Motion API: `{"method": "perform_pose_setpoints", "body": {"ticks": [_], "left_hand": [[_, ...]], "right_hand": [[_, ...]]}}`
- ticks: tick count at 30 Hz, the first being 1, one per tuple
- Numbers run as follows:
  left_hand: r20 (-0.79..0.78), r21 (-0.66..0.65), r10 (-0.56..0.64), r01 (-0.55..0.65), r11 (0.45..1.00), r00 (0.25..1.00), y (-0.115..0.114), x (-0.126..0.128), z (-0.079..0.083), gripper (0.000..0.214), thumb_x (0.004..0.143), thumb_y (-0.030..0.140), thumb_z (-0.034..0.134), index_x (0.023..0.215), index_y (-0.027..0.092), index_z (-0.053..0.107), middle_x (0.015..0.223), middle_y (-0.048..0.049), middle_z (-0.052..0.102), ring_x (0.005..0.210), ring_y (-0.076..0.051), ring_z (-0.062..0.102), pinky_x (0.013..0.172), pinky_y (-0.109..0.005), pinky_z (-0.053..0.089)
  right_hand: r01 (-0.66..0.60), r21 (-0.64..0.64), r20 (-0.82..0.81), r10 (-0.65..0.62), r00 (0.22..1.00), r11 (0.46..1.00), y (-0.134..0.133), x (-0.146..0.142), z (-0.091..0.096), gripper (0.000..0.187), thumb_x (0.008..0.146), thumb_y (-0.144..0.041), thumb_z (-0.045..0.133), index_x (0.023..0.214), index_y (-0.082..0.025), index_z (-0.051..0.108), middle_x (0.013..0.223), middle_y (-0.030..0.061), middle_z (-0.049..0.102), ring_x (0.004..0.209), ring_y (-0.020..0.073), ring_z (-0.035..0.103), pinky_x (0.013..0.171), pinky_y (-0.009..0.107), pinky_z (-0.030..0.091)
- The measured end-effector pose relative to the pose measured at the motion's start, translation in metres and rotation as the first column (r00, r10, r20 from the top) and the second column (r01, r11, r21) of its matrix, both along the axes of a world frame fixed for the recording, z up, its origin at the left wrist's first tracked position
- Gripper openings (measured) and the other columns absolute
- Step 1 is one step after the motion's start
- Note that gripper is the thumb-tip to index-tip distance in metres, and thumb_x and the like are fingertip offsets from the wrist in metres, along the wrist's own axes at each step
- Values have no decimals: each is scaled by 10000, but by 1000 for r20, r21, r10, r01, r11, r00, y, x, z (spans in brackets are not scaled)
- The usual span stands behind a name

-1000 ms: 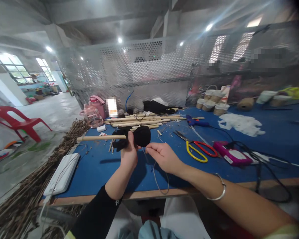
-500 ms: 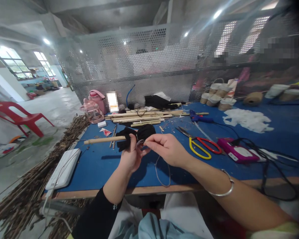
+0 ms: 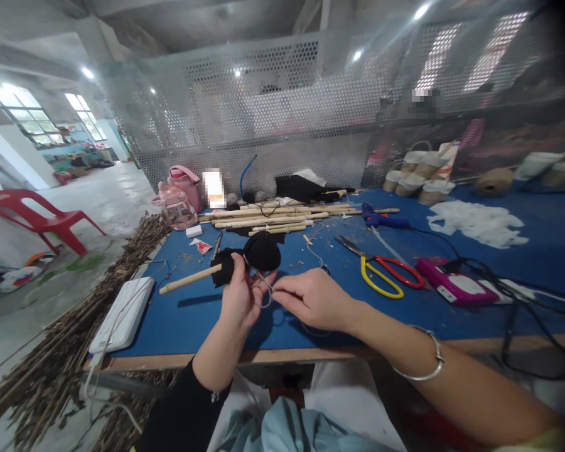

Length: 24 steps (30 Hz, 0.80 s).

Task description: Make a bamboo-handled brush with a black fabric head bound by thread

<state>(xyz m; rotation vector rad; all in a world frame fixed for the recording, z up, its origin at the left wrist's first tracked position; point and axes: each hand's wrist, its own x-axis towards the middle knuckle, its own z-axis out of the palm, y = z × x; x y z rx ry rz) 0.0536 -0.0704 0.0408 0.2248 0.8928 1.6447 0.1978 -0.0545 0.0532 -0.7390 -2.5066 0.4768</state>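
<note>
My left hand (image 3: 241,295) is closed around a black cloth bundle (image 3: 262,251) fixed on the end of a pale wooden stick (image 3: 191,279). The bundle has a rounded head on the right and looser cloth on the left, with the stick pointing left. A thin grey string (image 3: 263,284) passes round the narrow part between them and loops by my left fingers. My right hand (image 3: 313,300) pinches this string between thumb and forefinger, just right of the left hand. The string's lower part hangs over the blue table (image 3: 282,329).
Scissors (image 3: 381,274) with red and yellow handles lie to the right, near a purple box (image 3: 454,282) with cables. Behind are wooden sticks (image 3: 273,218) and a blue glue gun (image 3: 383,218). A white power bank (image 3: 122,314) lies at left, white stuffing (image 3: 478,224) at right.
The black bundle has turned, its stick now slanting lower to the left. My right hand has moved slightly down, and the string now forms a visible loop between the hands.
</note>
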Motion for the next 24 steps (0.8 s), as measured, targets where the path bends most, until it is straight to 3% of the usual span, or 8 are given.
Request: {"method": "perform_pose_setpoints", "body": {"ticks": [4,6,9,12,15,19,22,24], "left_hand": [[20,112,57,-59,992,998,2,-1,0,364,796,471,572,993,165,592,912,-77,669,670,-148,661,592,-247,560],[14,153,64,-65,986,998,3,0,-2,375,784,472,587,1002,168,587,914,-77,666,698,-155,665,604,-249,559],[22,181,125,-127,975,992,4,2,-4,355,781,450,604,1016,186,574,934,-65,664,747,-164,668,640,-270,561],[23,173,136,-138,975,990,4,5,-4,345,787,449,597,1012,189,572,879,-54,664,716,-160,665,588,-241,542],[3,166,104,-103,981,995,2,8,-2,366,792,468,581,1018,180,569,823,-50,656,643,-137,646,501,-191,492],[-15,183,196,-190,965,981,4,4,2,350,783,433,610,1042,203,564,900,-51,657,733,-149,650,642,-267,540],[-27,202,246,-235,951,969,9,-4,-1,334,773,403,633,1047,221,572,1024,-62,641,819,-166,649,729,-339,546],[-66,203,256,-238,950,965,10,-6,-5,345,758,402,649,1044,221,583,1097,-66,619,804,-155,645,708,-319,549]], "right_hand": [[154,-363,-87,-198,976,919,3,-8,-20,400,813,-543,495,730,-167,605,456,-67,348,424,83,293,429,215,217],[228,-392,-181,-317,931,891,2,-13,-28,399,756,-558,562,830,-167,589,526,-66,373,462,87,320,443,209,255],[385,-280,-387,-470,793,879,-3,-17,-33,405,700,-501,645,928,-188,527,721,-16,471,584,117,427,544,232,372],[380,-177,-433,-418,798,908,-6,-20,-32,286,723,-459,638,781,-196,540,926,58,505,759,162,508,696,288,430],[299,-223,-356,-363,861,928,-2,-25,-31,266,771,-430,606,676,-183,581,1032,77,514,870,183,544,797,317,428],[195,-227,-411,-275,869,954,0,-22,-31,250,861,-311,515,677,-181,624,1013,79,542,1003,194,530,874,319,402],[178,-85,-478,-197,856,980,-7,-11,-27,242,877,-272,490,705,-181,633,1028,92,539,973,188,528,810,300,418],[98,100,-415,-48,909,990,-13,-3,-23,211,875,-263,492,757,-194,653,1055,90,550,847,161,534,718,279,415]]}}
